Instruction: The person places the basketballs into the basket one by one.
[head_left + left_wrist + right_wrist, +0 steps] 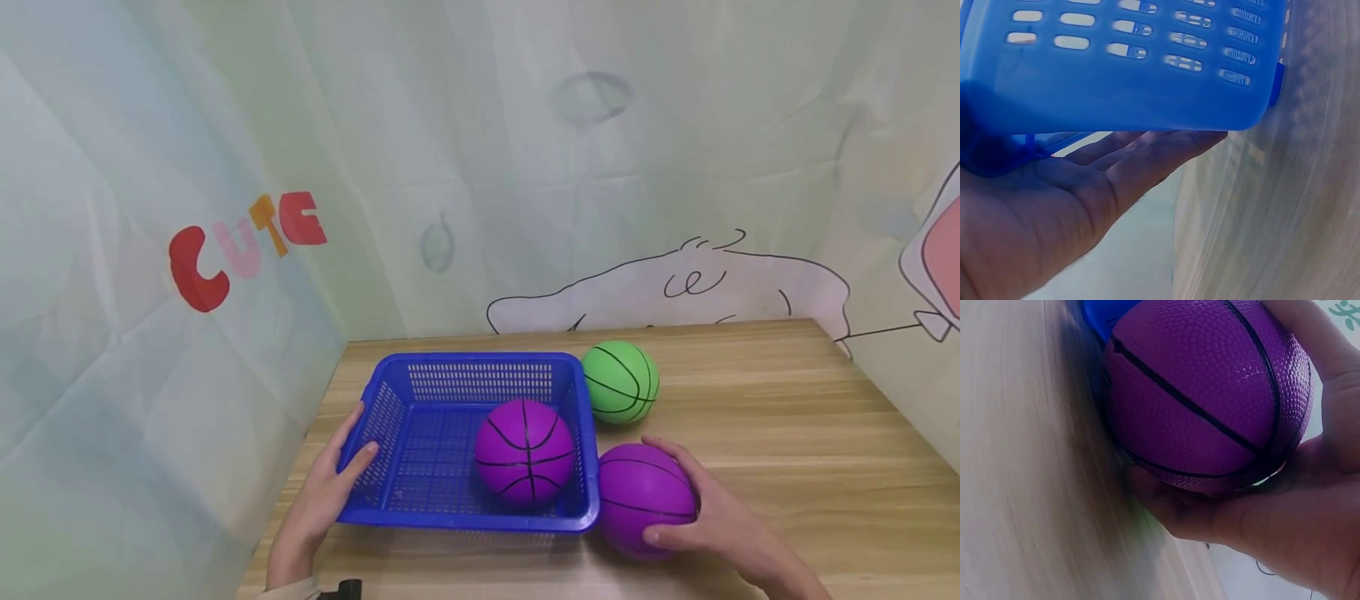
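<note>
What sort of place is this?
Perhaps a play corner or staged filming spot: a creased, cartoon-printed backdrop surrounds the far sides of a wood-grain surface with a blue basket and basketballs.

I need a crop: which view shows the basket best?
The head view, showing the basket nearly whole. The left wrist view has one part close up; the right wrist view, just a bit at its top edge.
</note>
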A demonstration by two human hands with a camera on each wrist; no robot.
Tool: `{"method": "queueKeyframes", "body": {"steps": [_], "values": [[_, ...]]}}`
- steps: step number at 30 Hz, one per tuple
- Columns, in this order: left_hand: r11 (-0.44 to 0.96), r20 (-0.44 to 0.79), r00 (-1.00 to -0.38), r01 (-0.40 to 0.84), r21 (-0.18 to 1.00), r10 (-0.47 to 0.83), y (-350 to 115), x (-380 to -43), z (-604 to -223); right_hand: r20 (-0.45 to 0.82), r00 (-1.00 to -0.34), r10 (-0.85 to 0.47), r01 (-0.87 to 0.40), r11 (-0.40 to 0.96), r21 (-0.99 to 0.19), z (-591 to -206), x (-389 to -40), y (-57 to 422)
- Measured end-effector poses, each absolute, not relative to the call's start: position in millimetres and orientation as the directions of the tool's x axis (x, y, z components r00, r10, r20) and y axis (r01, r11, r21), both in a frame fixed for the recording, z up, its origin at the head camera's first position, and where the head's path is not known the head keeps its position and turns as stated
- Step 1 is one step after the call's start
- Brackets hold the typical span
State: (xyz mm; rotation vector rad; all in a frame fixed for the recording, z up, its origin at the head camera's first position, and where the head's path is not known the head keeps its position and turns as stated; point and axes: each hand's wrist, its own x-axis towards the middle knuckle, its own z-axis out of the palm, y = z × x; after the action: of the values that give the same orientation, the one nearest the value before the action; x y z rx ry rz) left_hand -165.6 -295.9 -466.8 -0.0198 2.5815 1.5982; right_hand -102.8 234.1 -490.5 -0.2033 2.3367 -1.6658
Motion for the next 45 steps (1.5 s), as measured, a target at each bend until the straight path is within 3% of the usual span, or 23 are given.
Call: {"method": "queueKeyframes", "body": {"steps": [6,15,31,45], "values": [[0.446,-0.087,-0.995,-0.055,0.893,0.051,-295.6,-165.6,-468.1,-0.111,-0.96,-0.257,0.028,0.307,-0.951,-491.2,-103.4,234.7],[0.44,-0.091,-0.995,-0.061,0.896,0.046,-296.6,-166.3,-468.8,0.019,-0.971,-0.239,-0.085,0.268,-0.96,-478.7,-108.7,238.8],[0.439,-0.085,-0.995,-0.055,0.897,0.05,-296.7,-165.6,-467.1,0.122,-0.973,-0.194,-0.186,0.357,-0.915,-427.3,-136.1,242.9],[0.405,-0.041,-0.997,-0.012,0.914,0.064,-296.6,-164.0,-469.0,0.18,-0.966,-0.184,-0.235,0.345,-0.909,-389.9,-164.1,225.4]]}}
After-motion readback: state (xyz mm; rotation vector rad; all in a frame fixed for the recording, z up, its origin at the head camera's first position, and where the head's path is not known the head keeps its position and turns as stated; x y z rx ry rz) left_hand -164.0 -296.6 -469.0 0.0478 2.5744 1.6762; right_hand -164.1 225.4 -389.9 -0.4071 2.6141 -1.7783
